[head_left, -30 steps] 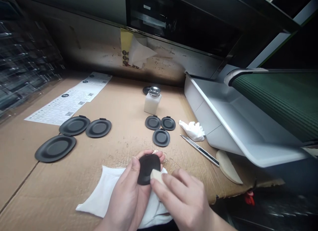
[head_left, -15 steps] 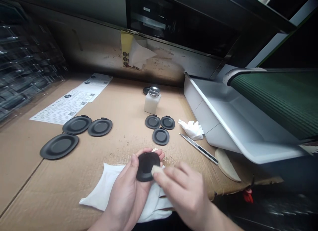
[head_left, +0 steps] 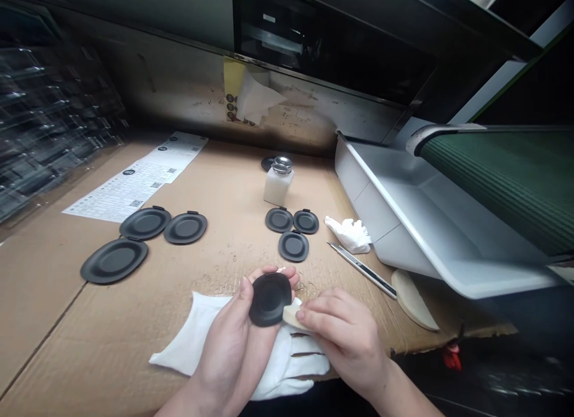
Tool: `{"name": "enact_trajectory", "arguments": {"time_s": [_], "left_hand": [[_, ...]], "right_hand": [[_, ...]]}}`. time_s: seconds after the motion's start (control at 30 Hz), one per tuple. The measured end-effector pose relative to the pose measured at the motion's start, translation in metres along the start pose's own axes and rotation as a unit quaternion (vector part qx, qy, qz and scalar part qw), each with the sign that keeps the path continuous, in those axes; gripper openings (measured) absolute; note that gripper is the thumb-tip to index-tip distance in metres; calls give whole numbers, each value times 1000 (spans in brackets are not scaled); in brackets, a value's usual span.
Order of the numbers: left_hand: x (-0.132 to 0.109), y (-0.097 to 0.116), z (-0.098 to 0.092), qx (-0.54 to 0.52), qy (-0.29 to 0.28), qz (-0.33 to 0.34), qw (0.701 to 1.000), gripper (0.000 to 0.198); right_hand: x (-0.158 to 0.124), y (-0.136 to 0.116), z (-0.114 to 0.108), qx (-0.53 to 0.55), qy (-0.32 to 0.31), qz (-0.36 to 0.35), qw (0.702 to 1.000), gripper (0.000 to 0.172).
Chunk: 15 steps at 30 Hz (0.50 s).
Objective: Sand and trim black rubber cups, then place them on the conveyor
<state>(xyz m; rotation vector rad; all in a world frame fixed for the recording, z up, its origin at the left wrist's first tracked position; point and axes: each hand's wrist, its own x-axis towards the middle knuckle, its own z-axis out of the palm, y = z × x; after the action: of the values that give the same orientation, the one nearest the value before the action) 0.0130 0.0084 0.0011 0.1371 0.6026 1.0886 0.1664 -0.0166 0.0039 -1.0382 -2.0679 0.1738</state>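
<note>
My left hand [head_left: 228, 339] is closed around a small black plastic lid [head_left: 270, 298], its dished face turned up toward me. Between thumb and fingers, my right hand [head_left: 347, 333] pinches a cream-coloured pad [head_left: 293, 316] at the lid's lower right edge. Under both hands lies a white glove [head_left: 287, 369] on the cardboard. Beyond them, three similar lids [head_left: 293, 246] sit together in front of a white pump bottle [head_left: 278, 185] with a metal top. Three more black lids [head_left: 114, 260] rest at the left.
Printed label sheets [head_left: 134, 180] lie at the back left, near stacked clear trays [head_left: 54, 118]. On the right are a crumpled white cloth [head_left: 348, 234], a utility knife [head_left: 362, 269], a half-round pale pad [head_left: 412, 300] and a grey bin [head_left: 403, 243] beside a green conveyor [head_left: 502, 183].
My right hand with the pad has shifted slightly right and down, to the lid's edge, uncovering the glove's fingers. The left hand still holds the lid; the view has shifted slightly.
</note>
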Motion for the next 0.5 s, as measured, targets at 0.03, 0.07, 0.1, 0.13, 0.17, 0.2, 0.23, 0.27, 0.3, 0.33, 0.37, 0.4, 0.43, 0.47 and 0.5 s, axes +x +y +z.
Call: {"name": "enact_trajectory", "arguments": {"time_s": [0.03, 0.07, 0.1, 0.13, 0.17, 0.2, 0.23, 0.27, 0.3, 0.33, 0.37, 0.4, 0.43, 0.47, 0.5], "left_hand": [[-1, 0, 0, 0, 8, -3, 1000, 29], [-1, 1, 0, 1, 16, -6, 1000, 28], [-2, 1, 0, 4, 23, -9, 1000, 28], [-3, 1, 1, 9, 27, -12, 1000, 29], [-3, 2, 1, 14, 29, -14, 999, 30], [-3, 2, 1, 19, 29, -15, 999, 31], [-3, 2, 1, 22, 30, -17, 999, 33], [-3, 2, 1, 22, 31, -19, 999, 33], [-2, 2, 1, 17, 29, -18, 999, 33], [-1, 1, 0, 11, 25, -17, 999, 33], [-1, 1, 0, 6, 18, -14, 1000, 32], [0, 0, -1, 3, 9, -10, 1000, 32], [1, 0, -1, 1, 0, -6, 1000, 31], [1, 0, -2, 1, -4, -4, 1000, 30], [1, 0, -1, 1, -2, -7, 1000, 30]], "right_hand": [[0, -5, 6, -6, 8, -6, 1000, 19], [2, -10, 12, -13, 14, -12, 1000, 18], [4, -15, 17, -22, 18, -17, 999, 17], [6, -19, 22, -32, 20, -21, 999, 17], [9, -23, 25, -41, 18, -25, 999, 17], [11, -25, 26, -48, 14, -28, 998, 18], [12, -25, 26, -52, 8, -33, 998, 18], [13, -23, 24, -54, 0, -36, 998, 18], [12, -19, 20, -55, -8, -36, 998, 17], [10, -15, 15, -54, -18, -34, 998, 18], [8, -11, 10, -54, -26, -28, 998, 18], [6, -8, 5, -57, -32, -20, 998, 19], [5, -5, 2, -60, -37, -14, 997, 20], [4, -5, 0, -63, -40, -13, 997, 20], [5, -6, 1, -63, -41, -16, 997, 20]]}}
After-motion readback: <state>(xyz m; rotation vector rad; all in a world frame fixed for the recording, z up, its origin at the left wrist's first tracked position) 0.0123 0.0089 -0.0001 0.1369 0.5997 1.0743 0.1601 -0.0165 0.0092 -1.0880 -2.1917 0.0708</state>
